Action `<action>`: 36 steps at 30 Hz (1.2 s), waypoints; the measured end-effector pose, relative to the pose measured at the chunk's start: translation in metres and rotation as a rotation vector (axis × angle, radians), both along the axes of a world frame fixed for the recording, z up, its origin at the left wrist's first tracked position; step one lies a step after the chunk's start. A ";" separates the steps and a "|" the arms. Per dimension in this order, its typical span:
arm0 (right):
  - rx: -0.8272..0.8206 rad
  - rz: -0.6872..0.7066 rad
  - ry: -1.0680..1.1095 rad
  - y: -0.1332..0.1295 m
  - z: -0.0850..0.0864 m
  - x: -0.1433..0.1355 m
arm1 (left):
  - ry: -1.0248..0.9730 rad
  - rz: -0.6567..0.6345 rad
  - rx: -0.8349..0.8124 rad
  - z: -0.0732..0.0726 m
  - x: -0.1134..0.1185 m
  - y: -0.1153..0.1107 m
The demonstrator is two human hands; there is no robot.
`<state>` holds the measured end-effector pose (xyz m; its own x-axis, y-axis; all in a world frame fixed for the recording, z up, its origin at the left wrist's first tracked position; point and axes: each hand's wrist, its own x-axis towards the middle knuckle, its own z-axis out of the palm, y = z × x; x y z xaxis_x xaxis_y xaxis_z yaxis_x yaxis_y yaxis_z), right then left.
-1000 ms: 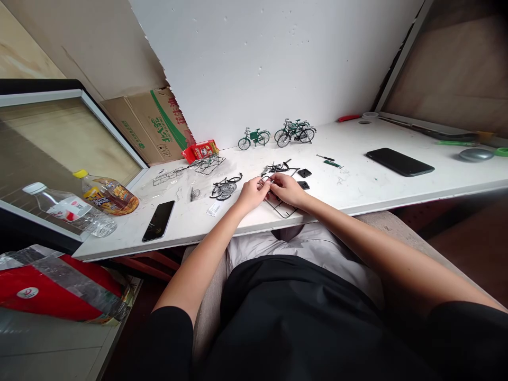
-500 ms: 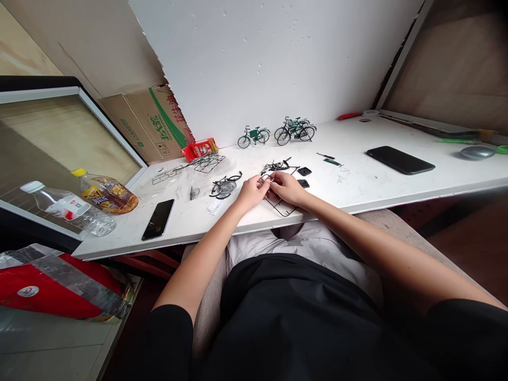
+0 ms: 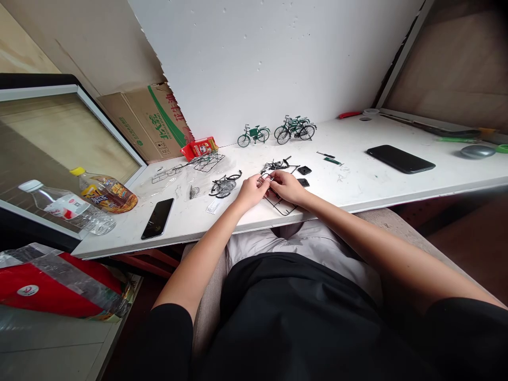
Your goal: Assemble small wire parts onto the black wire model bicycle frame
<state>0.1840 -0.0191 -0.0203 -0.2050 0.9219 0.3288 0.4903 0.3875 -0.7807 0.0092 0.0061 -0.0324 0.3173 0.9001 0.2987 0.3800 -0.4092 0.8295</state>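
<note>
My left hand (image 3: 253,191) and my right hand (image 3: 286,186) meet over the near part of the white table, fingertips pinched together. Between them is a small dark part, mostly covered by the fingers, its kind unclear. Under and beside my right hand lies a thin black sprue frame (image 3: 284,210). Just beyond the fingers sits a cluster of black model bicycle parts (image 3: 277,164). Two small black square pieces (image 3: 304,170) rest to the right. Black wheels and frame parts (image 3: 224,185) lie left of my left hand, close to a small white paper label (image 3: 213,206).
Assembled model bicycles, a green one (image 3: 254,135) and a black one (image 3: 296,132), stand by the wall. Phones (image 3: 157,218) (image 3: 400,159) lie at both sides. Bottles (image 3: 108,193), a red packet (image 3: 200,148) and a cardboard box (image 3: 145,124) are left; small tools (image 3: 332,161) lie right.
Both hands stay in nearly the same place, fingers still pinched together. The view has shifted very slightly; nothing on the table has visibly moved.
</note>
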 end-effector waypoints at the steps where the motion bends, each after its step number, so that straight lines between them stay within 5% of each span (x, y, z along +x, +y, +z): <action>1: 0.004 -0.004 -0.002 0.000 0.000 0.000 | -0.002 -0.002 -0.005 0.000 0.000 0.000; 36: 0.018 -0.018 -0.019 -0.003 0.003 -0.001 | -0.022 -0.006 -0.006 -0.004 -0.001 0.004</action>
<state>0.1829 -0.0221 -0.0178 -0.1952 0.9193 0.3418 0.5120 0.3928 -0.7639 0.0087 0.0100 -0.0368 0.3159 0.9000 0.3002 0.3594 -0.4063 0.8401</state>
